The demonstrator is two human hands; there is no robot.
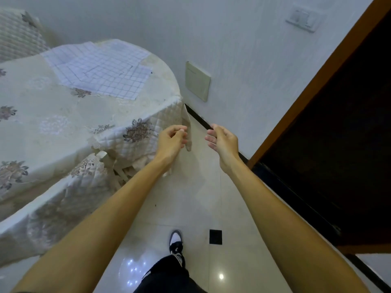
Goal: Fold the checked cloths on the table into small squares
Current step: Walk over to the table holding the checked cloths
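A pale wall [232, 39] fills the frame from twelve to two o'clock, and a glossy light tiled floor [201, 197] runs below it down to six. At nine o'clock stands the table, draped in a quilted cream cover [53, 127] with brownish flower prints; its skirt hangs down toward seven. A dark doorway [338, 144] with an orange-brown wooden frame [317, 81] takes up the three to four o'clock side.

Both bare forearms reach up from the bottom edge toward the centre. The checked cloths [101, 70] (white with thin blue-grey lines) lie flat and overlapping on the table's far end at eleven o'clock, well apart from both hands. A second quilted surface [19, 32] shows in the ten o'clock corner.

The left hand [172, 140] hovers near the centre with its fingers curled, just beside the hanging corner of the table cover [188, 136]; whether it pinches that corner or only hangs in front of it cannot be told. The right hand [222, 140], at its three o'clock and close by, has loosely curled fingers and grasps nothing.

A beige plate [197, 81] sits on the wall at twelve o'clock, a white switch [303, 17] at one. At six o'clock a black-and-white shoe [176, 244] stands on the floor, with a small black floor square [215, 237] just at its three o'clock.
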